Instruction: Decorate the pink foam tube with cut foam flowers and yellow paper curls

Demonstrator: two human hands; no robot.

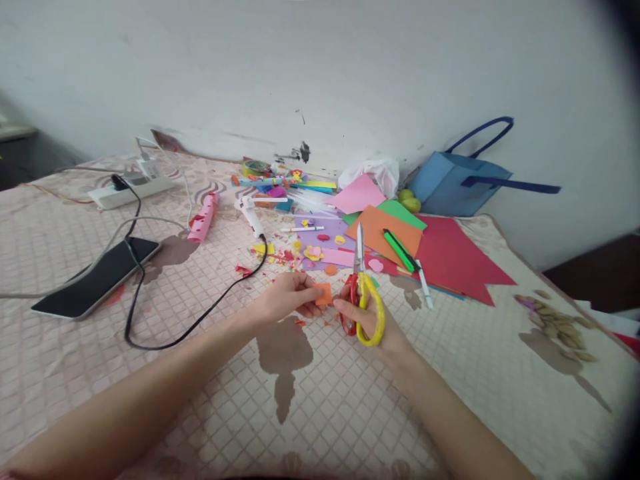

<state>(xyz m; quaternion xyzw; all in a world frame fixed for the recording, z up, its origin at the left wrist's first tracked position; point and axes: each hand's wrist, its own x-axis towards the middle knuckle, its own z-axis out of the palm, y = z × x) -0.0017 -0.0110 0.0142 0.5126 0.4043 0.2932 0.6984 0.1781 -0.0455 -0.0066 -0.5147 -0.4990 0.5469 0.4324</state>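
A small orange piece of paper (324,293) is pinched between the thumb and fingers of my left hand (290,295). My right hand (370,319) grips scissors (369,310) with one red and one yellow handle, their blades pointing away from me and up. The right fingertips come close to the orange piece's right edge; whether they touch it I cannot tell. Orange scraps (300,323) lie on the table just below my hands. Beyond them rest a round orange cutout (331,270) and a pink flower-shaped cutout (375,266).
A hot glue gun (250,217) with a black cord lies beyond my left hand. Coloured sheets (450,257), a green marker (399,251) and a blue bag (455,183) are at the right. A dark-screened tablet or phone (95,280) and a power strip (131,191) occupy the left.
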